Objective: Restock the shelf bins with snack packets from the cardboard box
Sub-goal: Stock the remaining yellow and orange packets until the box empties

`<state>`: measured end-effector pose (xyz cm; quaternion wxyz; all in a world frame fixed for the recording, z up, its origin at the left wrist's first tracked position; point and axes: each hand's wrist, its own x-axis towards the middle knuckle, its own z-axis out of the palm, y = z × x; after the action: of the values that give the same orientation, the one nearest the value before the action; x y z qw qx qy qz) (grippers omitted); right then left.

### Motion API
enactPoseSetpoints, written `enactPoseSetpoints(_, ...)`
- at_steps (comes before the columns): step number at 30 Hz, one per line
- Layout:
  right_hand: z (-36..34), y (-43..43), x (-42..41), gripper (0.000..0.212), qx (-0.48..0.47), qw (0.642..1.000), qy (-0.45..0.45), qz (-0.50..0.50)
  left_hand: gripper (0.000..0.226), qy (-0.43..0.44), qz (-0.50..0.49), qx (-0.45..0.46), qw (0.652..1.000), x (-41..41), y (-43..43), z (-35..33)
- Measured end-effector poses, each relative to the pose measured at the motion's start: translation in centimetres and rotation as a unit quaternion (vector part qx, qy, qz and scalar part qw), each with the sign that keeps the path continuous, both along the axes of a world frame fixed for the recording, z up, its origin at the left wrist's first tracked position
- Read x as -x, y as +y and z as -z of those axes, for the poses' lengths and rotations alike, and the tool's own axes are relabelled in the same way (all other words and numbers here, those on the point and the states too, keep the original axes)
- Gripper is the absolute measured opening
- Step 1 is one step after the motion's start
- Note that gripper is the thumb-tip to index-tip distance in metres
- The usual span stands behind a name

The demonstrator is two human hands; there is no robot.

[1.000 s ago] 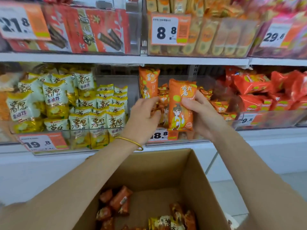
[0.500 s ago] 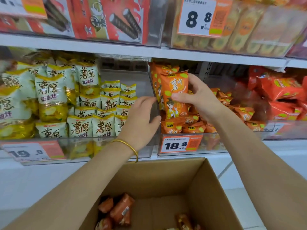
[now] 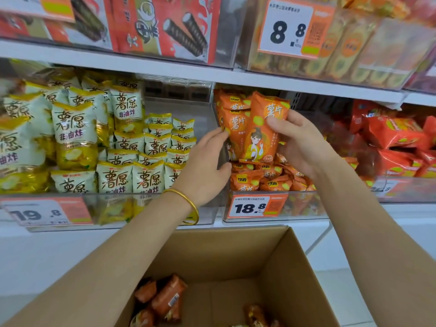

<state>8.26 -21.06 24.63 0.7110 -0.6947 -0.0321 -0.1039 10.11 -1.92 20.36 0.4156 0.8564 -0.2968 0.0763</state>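
My right hand [image 3: 299,142] grips a tall orange snack packet [image 3: 262,131] upright inside the clear middle shelf bin [image 3: 304,206], against other upright orange packets [image 3: 232,114] at the bin's left wall. My left hand [image 3: 207,166], with a gold bangle on the wrist, has its fingers apart against that bin's left wall, fingertips touching the packets there. Small orange packets [image 3: 264,178] fill the bin's bottom. The cardboard box [image 3: 226,253] stands open below, with several orange packets [image 3: 165,296] on its floor.
A bin of white-and-yellow packets [image 3: 113,156] sits to the left, a bin of red packets [image 3: 396,140] to the right. Price tags 19.8 [image 3: 44,212] and 18.8 [image 3: 256,206] hang on the bin fronts. The upper shelf [image 3: 141,64] hangs close above.
My right hand has carried the orange packet up and left into the bin, standing it beside the upright ones. My left hand has reached to the bin's left wall. The view has moved closer.
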Motion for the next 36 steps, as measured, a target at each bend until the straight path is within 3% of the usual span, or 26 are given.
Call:
enactPoseSetpoints(5, 1.0, 2.0, 0.2, 0.042, 0.072, 0.994, -0.040, 0.070, 0.063, 0.006, 0.008, 0.003, 1.000, -0.5, -0.2, 0.0)
enactPoseSetpoints(9, 2.2, 3.3, 0.2, 0.048, 0.208, 0.957, -0.079, 0.189, 0.063, 0.021, 0.024, 0.024, 0.999, -1.0, -0.6, 0.4)
enactPoseSetpoints(13, 4.2, 4.4, 0.6, 0.039, 0.291, 0.927, -0.114, 0.210, 0.058, 0.036, 0.052, 0.071, 0.995, -1.0, -1.0, 0.3)
enactPoseSetpoints(24, 3.8, 3.9, 0.8, 0.026, 0.290, 0.939, -0.062, 0.173, 0.059, 0.023, 0.046, 0.050, 0.997, -1.5, -1.4, 0.4)
enactPoseSetpoints(29, 3.4, 3.3, 0.8, 0.031, 0.227, 0.964, -0.024, 0.140, 0.062, 0.005, 0.031, 0.036, 0.999, -1.4, -1.8, 0.6)
enactPoseSetpoints(36, 3.0, 3.1, 0.9, 0.028, 0.272, 0.952, -0.024, 0.137, 0.060, 0.015, 0.030, 0.059, 0.998, -1.6, -1.8, 1.3)
